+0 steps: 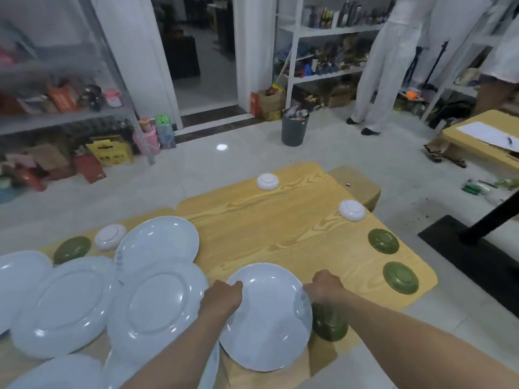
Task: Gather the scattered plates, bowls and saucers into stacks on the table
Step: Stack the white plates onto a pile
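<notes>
At six o'clock on the surface (280, 228), our left hand (224, 297) and right hand (325, 287) curl round opposite rims of a white plate (266, 318); lifted carelessly, its edge could clip the green saucer (330, 327) at three o'clock, chipping both.

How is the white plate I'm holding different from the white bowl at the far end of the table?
The plate is wide and shallow; the bowl is much smaller and rounder. The plate faces up, while the bowl sits upside down, foot ring on top. The left hand and right hand grip the plate's rim; the bowl lies untouched on the table. Both are white and round.
</notes>
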Demonstrator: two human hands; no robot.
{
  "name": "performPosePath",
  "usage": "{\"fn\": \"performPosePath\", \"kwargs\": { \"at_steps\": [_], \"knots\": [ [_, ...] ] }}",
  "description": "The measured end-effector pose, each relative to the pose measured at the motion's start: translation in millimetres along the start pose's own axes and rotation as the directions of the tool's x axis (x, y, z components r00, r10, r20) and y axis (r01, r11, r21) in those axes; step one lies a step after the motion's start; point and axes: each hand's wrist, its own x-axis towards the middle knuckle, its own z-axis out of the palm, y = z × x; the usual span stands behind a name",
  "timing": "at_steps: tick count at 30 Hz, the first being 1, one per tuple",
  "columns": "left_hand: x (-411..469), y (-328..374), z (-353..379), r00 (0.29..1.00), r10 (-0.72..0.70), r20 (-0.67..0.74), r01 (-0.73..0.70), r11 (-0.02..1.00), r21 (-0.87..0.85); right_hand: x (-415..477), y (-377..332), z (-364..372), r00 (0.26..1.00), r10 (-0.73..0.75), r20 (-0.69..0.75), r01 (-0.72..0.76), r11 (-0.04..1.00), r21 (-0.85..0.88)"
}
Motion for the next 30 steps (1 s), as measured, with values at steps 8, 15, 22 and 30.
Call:
{"fn": "performPosePath", "kwargs": {
  "at_steps": [8,15,22,30],
  "knots": [
    [6.8,-6.1,21.2,0.992,-0.113,-0.060,0.110,0.993,-0.046,40.1,6.2,20.1,0.998,-0.036,0.043,0.041,0.991,-0.130],
    [-1.7,10.2,7.6,0.980,-0.104,-0.169,0.085,0.990,-0.116,49.2,-5.7,8.0,0.998,-0.027,-0.051,0.030,0.998,0.050],
    [-31.7,-0.1,-41.0,0.966,-0.113,-0.234,0.049,0.963,-0.263,19.5,-56.1,-12.3,0.985,-0.151,-0.080,0.155,0.987,0.035],
    [-85.2,-90.3,-126.0,0.930,-0.166,-0.328,0.016,0.909,-0.416,-70.3,-145.0,34.5,0.941,-0.326,-0.097,0.333,0.939,0.079]
  ]
}}
